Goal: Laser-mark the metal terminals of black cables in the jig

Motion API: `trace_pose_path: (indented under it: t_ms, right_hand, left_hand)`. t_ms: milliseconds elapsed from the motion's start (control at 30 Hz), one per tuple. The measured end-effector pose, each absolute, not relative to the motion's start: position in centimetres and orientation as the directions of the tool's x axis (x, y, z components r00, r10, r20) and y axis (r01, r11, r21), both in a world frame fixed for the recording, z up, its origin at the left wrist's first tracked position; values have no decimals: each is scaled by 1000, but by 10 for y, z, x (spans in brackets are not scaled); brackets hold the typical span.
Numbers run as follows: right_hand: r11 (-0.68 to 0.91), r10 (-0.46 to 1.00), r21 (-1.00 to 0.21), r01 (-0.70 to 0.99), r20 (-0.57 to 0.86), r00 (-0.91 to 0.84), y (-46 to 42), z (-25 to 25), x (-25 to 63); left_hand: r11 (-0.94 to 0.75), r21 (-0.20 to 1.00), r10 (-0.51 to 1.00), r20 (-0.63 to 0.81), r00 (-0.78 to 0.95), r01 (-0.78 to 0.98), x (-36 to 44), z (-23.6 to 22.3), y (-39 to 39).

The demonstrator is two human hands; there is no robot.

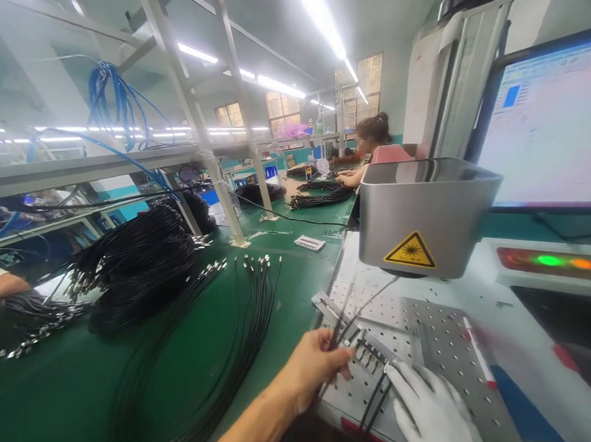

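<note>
My bare left hand [314, 369] is closed in a pinch on a few thin black cables [342, 327] that rise from its fingertips. My right hand [431, 409], in a white glove, lies with fingers spread on the perforated metal plate [448, 344], pressing black cables [374, 402] beside a small row of metal connector ends [370, 352] in a fixture. Directly above the plate hangs a grey laser marker head [423, 212] with a yellow warning label.
Loose black cables [233, 337] fan across the green bench, with thick bundles [137, 265] at the left. A monitor [556, 123] stands at the right above lit indicator lamps [563, 262]. A red and white pen [478, 352] lies on the plate. Another person [367, 152] works farther down the line.
</note>
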State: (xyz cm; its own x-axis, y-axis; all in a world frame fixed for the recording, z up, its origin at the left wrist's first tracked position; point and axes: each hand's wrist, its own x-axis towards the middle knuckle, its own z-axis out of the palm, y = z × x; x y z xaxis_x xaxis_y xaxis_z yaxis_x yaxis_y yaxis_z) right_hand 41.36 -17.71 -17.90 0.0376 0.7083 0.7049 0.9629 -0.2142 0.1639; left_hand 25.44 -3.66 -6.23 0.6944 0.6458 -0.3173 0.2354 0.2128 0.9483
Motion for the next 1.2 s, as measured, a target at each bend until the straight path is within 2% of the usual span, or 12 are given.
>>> trace_pose_path:
  t_ms: [133, 333, 500, 667, 800, 900, 1000, 1100, 1200]
  right_hand:
    - [-203, 726, 196, 959, 688, 13, -176, -180, 417]
    - [-207, 728, 154, 966, 684, 47, -177, -181, 417]
    - [-217, 730, 175, 960, 682, 41, -177, -181, 417]
    - [-208, 744, 158, 965, 666, 51, -178, -182, 418]
    - [-213, 749, 152, 965, 660, 61, -179, -184, 418]
    - [-188, 745, 200, 961, 667, 7, -178, -183, 419]
    - [-130, 726, 241, 962, 684, -73, -175, -179, 421]
    - [-83, 694, 215, 973, 713, -98, -174, -172, 423]
    - [-63, 707, 159, 985, 704, -68, -174, -166, 425]
  left_hand:
    - [203, 930, 663, -360, 657, 305, 275, -88, -53]
    - [231, 870, 623, -476, 620, 436, 285, -102, -58]
    - [159, 857, 675, -457, 580, 491, 289, -111, -54]
    - [224, 842, 676, -497, 544, 490, 289, -112, -50]
    - [194, 811, 660, -524, 539, 551, 292, -112, -49]
    - [117, 821, 689, -472, 550, 559, 292, -114, -49]
    - [-38, 820, 753, -352, 556, 570, 290, -115, -52]
    - [-156, 789, 784, -267, 560, 594, 290, -113, -55]
    - [-186, 780, 785, -248, 568, 598, 290, -111, -56]
